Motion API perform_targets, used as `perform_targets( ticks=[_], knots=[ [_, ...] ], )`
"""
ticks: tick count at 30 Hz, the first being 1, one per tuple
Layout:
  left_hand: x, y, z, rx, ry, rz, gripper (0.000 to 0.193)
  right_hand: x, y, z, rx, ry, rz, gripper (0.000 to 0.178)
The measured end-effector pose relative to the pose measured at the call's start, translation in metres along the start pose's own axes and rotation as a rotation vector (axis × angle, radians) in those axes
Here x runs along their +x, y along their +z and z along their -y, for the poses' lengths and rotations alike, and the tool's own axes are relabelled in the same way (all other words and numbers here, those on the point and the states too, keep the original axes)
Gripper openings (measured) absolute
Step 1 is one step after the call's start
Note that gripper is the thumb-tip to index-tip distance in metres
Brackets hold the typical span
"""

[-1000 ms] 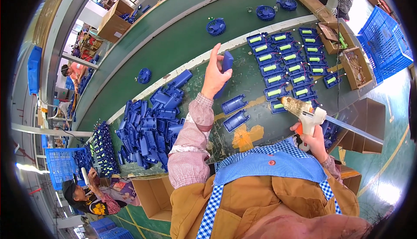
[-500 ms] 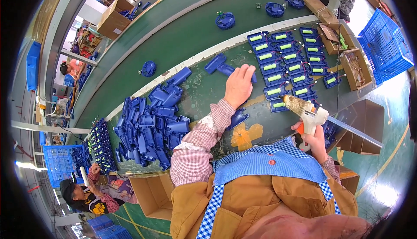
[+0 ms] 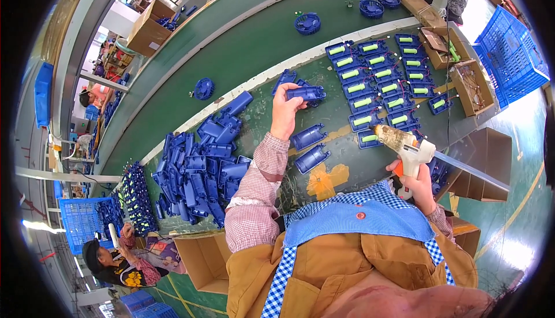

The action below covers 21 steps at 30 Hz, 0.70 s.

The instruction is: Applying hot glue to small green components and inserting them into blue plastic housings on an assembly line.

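Two hands show, both with something in them. Our left hand (image 3: 287, 114) is closed down to a pinch on a blue shell (image 3: 307, 93), thumb against fingers, just above the surface (image 3: 370, 170). Our right hand (image 3: 421, 185) is wrapped round the grip of a glue gun (image 3: 409, 151), whose nozzle points at the nearest of the rows (image 3: 362, 102) of shells bearing green cells. Two loose shells (image 3: 313, 160) lie side by side between our hands, and a heap (image 3: 199, 170) of others lies left of our left forearm.

At the surface's right end we have two small boxes: the far box (image 3: 440, 62) holds green cells and a brown piece; the near box (image 3: 461, 94) holds what look like thin wires, though they show too small for us to be sure. Beyond them stands a blue crate (image 3: 514, 52). One open carton (image 3: 485, 162) sits below that end, another carton (image 3: 198, 263) near our left elbow. Farther left, a second crate (image 3: 81, 222) holds blue parts; across the belt (image 3: 248, 58), a distant carton (image 3: 141, 35) holds more.
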<state>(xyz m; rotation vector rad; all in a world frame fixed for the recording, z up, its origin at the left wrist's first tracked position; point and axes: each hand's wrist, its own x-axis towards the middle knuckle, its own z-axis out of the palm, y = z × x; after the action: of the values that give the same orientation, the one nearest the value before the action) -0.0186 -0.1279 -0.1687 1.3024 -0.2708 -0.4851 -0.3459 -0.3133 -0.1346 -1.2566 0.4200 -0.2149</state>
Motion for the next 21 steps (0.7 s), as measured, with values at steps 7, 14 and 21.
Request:
perform_targets(
  ticks=[7,14,21],
  knots=[
    [-0.011,-0.028,0.006,0.633,0.228,0.064,0.029,0.001,0.000,0.002,0.008,0.034,-0.007,0.046],
    [-0.018,-0.013,0.005,1.270,0.593,0.121,0.055,0.001,0.001,0.002,-0.049,0.056,0.033,0.054],
    [-0.009,-0.011,0.012,1.387,0.705,0.146,0.028,0.000,0.002,0.002,-0.029,0.040,0.016,0.055]
  ],
)
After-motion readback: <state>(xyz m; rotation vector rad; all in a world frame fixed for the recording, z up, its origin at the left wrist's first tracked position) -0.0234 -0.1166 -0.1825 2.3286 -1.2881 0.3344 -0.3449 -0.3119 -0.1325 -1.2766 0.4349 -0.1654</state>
